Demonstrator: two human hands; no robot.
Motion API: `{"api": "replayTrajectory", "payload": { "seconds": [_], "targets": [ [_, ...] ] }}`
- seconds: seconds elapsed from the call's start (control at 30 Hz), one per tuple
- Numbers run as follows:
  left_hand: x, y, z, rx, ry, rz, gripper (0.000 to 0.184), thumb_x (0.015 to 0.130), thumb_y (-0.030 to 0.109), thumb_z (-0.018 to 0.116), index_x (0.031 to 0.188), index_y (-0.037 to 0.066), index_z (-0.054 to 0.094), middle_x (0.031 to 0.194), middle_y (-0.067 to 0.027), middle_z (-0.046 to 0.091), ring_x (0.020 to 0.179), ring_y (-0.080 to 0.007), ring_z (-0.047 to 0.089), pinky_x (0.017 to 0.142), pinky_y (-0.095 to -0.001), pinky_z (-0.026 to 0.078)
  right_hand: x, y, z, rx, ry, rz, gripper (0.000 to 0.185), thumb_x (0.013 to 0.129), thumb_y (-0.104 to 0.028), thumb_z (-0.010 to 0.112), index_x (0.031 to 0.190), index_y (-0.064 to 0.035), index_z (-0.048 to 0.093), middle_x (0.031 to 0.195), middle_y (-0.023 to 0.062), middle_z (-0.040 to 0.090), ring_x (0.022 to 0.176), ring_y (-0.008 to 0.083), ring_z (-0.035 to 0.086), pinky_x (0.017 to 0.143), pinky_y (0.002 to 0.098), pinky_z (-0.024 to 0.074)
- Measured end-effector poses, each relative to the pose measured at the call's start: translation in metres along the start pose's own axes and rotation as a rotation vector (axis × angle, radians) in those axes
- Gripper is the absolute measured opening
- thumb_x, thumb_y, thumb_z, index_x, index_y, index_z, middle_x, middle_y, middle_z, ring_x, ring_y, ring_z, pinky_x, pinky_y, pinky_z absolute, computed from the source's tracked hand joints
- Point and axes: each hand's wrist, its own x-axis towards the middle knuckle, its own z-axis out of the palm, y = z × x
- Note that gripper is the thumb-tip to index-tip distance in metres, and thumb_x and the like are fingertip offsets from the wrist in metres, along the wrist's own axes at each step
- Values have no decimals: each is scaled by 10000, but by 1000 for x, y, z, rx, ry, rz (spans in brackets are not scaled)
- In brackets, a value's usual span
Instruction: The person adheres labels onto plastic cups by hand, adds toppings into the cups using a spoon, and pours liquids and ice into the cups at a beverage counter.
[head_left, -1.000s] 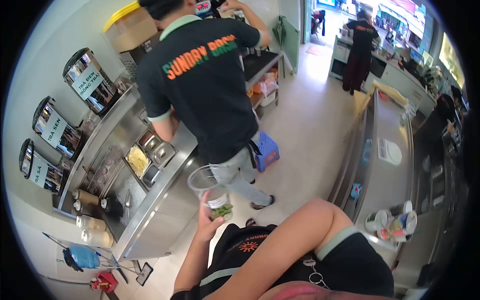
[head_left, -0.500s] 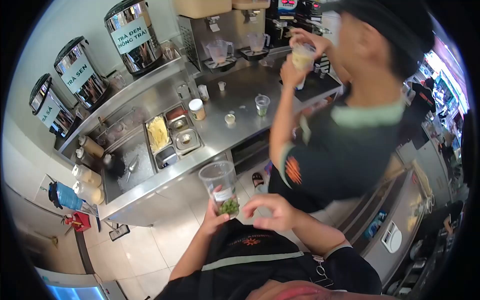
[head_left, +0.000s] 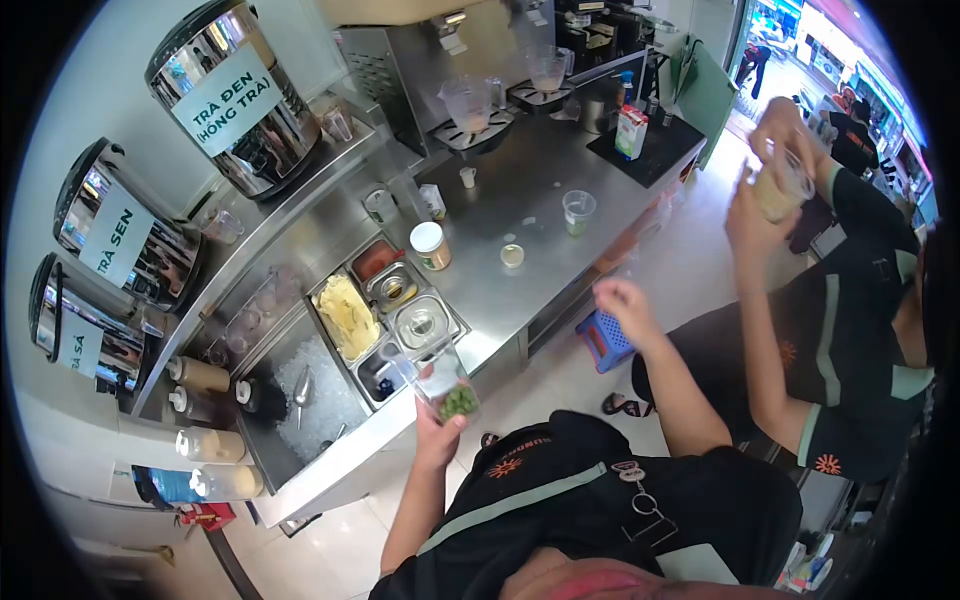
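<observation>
Left hand [head_left: 438, 442] grips the clear cup [head_left: 445, 385], long axis slanting toward the counter [head_left: 490, 300]'s front edge; right hand [head_left: 625, 306], closure unclear, well apart.

Head-worn view, facing forward and down
From above, it takes in the hands [head_left: 438, 440] near and the counter [head_left: 530, 190] beyond.

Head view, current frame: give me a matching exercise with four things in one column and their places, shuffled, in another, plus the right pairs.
Things
1. Clear plastic cup
2. Metal scoop
3. Red-and-white carton
4. Blue plastic stool

Places
A. Standing on the black mat
B. Held in the left hand
C. On the floor
D. Lying on the ice

Right pairs: 1-B, 2-D, 3-A, 4-C
</observation>
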Motion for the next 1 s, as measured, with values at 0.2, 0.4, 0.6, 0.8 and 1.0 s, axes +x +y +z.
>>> {"api": "replayTrajectory", "payload": {
  "seconds": [0.2,0.4,0.6,0.8,1.0],
  "targets": [
    [95,88,-3,-93,-85,160,988,771,373,824,1505,161,198,1374,-268,490,1165,-388,587,969,-489,504,224,-95,59,63,-15,-239,491,941,-291,652,1351,-56,522,1200,22,607,1036,118,590,838,264,458],
    [175,132,32,-36,-42,251,910,820,341,778,1509,171,208,1378,-228,493,1151,-381,597,929,-458,521,441,-106,57,-218,-33,-368,1071,783,-407,822,1549,-7,188,1533,287,324,1423,343,350,1149,415,305],
    [226,124,58,-15,105,378,862,823,227,777,1482,115,235,1339,-174,536,1147,-309,604,985,-450,498,483,-85,52,-216,-360,-394,762,815,-197,810,1419,-24,378,1180,112,576,1037,160,557,908,310,465],
    [256,101,80,-21,219,418,868,817,216,784,1479,107,233,1337,-177,536,1211,-281,562,1027,-438,467,474,-62,55,219,-404,-188,190,894,-129,734,935,-72,558,744,-18,540,668,85,516,625,236,399],
    [272,87,90,67,233,432,942,841,260,763,1536,140,140,1386,-216,476,1294,-346,497,1069,-494,424,454,-78,45,462,-329,-158,181,859,-54,739,927,-58,571,748,-27,524,600,61,441,528,247,347]
  ]
}}
